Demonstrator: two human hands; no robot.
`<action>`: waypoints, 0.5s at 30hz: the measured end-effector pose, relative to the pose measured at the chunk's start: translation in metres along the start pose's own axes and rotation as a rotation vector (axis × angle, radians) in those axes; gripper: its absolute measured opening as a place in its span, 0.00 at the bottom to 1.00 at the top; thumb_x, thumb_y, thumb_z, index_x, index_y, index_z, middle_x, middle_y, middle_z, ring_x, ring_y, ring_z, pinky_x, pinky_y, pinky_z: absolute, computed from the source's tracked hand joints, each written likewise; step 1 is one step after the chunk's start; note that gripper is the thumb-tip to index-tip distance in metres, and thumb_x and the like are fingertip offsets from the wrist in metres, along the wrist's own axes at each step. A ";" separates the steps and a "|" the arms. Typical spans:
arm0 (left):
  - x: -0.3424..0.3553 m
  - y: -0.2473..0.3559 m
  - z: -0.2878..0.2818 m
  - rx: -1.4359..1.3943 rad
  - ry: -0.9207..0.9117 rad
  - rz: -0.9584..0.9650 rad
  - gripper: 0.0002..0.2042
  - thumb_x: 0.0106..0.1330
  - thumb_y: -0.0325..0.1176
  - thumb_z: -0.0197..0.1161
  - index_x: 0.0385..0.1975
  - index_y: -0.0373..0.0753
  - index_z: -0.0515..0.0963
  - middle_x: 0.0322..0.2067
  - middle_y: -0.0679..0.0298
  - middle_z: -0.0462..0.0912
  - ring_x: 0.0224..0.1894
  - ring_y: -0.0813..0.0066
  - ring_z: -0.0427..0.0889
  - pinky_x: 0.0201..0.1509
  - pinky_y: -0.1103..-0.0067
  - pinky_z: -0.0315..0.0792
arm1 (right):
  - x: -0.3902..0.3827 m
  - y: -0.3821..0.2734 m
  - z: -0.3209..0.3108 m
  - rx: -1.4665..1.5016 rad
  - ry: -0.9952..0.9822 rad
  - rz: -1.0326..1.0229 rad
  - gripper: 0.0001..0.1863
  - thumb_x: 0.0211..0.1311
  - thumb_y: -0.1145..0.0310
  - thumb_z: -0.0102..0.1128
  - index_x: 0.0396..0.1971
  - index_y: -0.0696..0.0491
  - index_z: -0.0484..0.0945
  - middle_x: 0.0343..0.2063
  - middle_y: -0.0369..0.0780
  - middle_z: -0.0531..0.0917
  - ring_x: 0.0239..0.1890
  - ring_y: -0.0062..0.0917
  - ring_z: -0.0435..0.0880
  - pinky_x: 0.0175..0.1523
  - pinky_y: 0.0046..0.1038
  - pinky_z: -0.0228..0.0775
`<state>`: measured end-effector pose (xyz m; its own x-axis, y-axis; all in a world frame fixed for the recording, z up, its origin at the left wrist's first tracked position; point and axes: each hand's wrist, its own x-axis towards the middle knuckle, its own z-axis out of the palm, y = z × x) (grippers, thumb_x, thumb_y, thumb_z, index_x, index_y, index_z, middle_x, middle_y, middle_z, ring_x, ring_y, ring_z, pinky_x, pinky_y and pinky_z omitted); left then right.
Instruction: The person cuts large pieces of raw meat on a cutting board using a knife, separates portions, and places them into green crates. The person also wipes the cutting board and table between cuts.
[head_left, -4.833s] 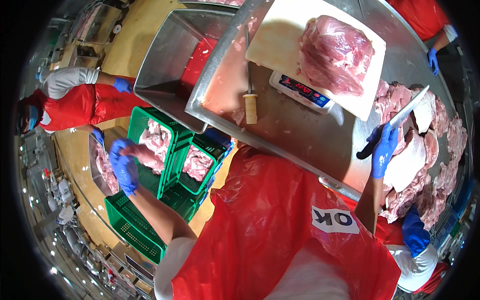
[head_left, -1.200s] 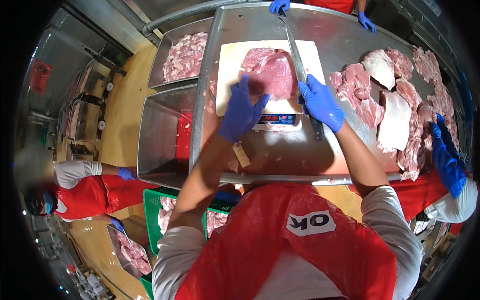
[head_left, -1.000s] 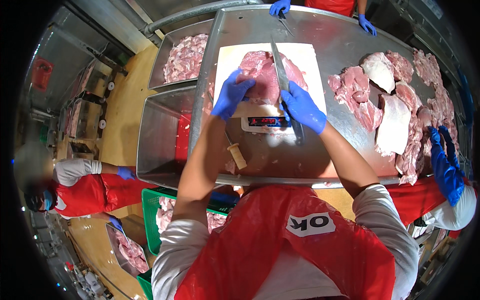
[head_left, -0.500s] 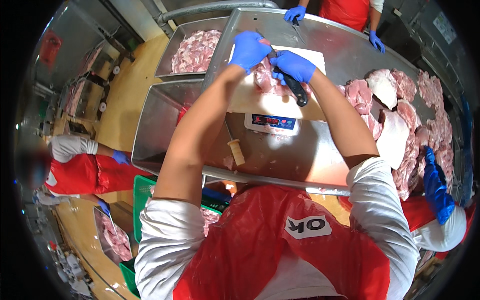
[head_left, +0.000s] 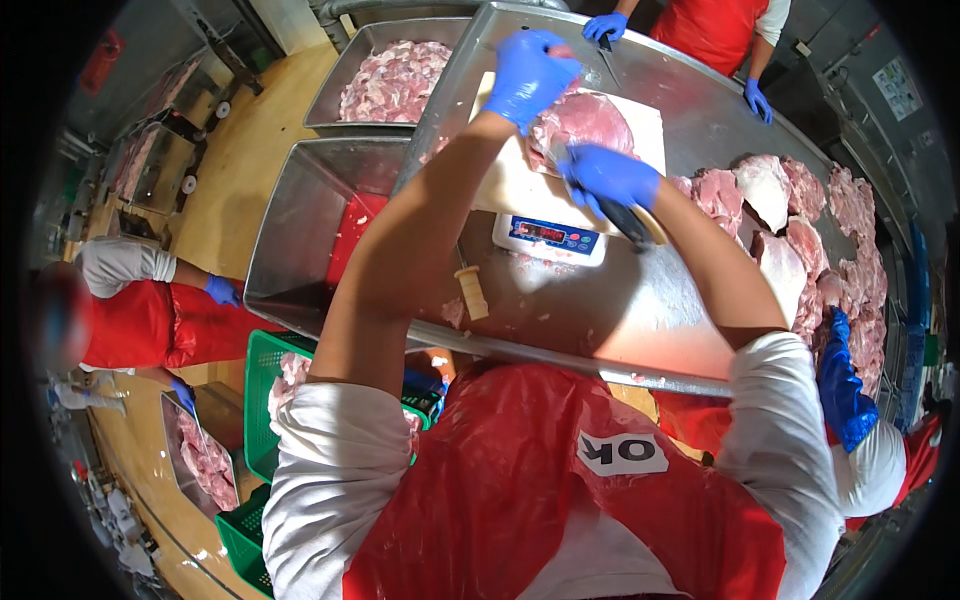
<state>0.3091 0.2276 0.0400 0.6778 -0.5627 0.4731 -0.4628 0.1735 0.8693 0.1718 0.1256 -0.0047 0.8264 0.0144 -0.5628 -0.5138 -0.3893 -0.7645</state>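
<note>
A large pink piece of raw meat (head_left: 592, 122) lies on the white cutting board (head_left: 505, 190). My right hand (head_left: 612, 178) is closed round the black handle of a knife (head_left: 626, 222), its blade at the near left edge of the meat. My left hand (head_left: 530, 82) is closed at the far left of the board, and a bit of pink meat shows at its fingertips. Whether that bit joins the large piece, I cannot tell. Just on the near side of the board, a white digital scale (head_left: 550, 240) has a lit display.
A knife with a yellowish handle (head_left: 472, 292) lies on the steel table (head_left: 560, 320). More raw meat (head_left: 800, 240) is heaped at the right. Left are a meat-filled steel bin (head_left: 395, 85), another steel bin (head_left: 285, 230) and a green crate (head_left: 262, 400). Co-workers stand on several sides.
My left hand has moved up and away from the knife. My right hand has come nearer with the knife, and more of the meat is now visible. The whole view has shifted slightly.
</note>
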 end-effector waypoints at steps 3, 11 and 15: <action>-0.012 0.037 -0.057 -0.268 0.111 0.014 0.07 0.48 0.27 0.65 0.25 0.32 0.79 0.22 0.64 0.80 0.25 0.77 0.79 0.32 0.81 0.73 | -0.088 0.010 0.039 -0.379 -0.381 0.110 0.10 0.67 0.65 0.48 0.31 0.57 0.69 0.16 0.40 0.75 0.14 0.21 0.76 0.18 0.24 0.69; -0.158 0.100 -0.169 0.229 0.010 -0.197 0.11 0.46 0.34 0.65 0.25 0.36 0.73 0.29 0.64 0.74 0.37 0.75 0.73 0.44 0.77 0.68 | -0.121 0.083 0.017 0.431 0.420 -0.232 0.18 0.70 0.61 0.52 0.54 0.55 0.69 0.20 0.36 0.75 0.17 0.17 0.73 0.21 0.19 0.68; -0.311 0.072 -0.225 0.104 -0.122 -0.670 0.13 0.41 0.26 0.63 0.31 0.34 0.75 0.31 0.67 0.75 0.36 0.77 0.74 0.45 0.78 0.69 | -0.116 0.143 0.002 0.581 0.657 -0.228 0.09 0.71 0.62 0.50 0.40 0.51 0.70 0.17 0.35 0.72 0.14 0.18 0.70 0.19 0.20 0.64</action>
<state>0.1934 0.5973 -0.0123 0.7707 -0.6094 -0.1865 -0.0226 -0.3186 0.9476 0.0018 0.0701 -0.0488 0.7954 -0.5640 -0.2219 -0.2097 0.0875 -0.9738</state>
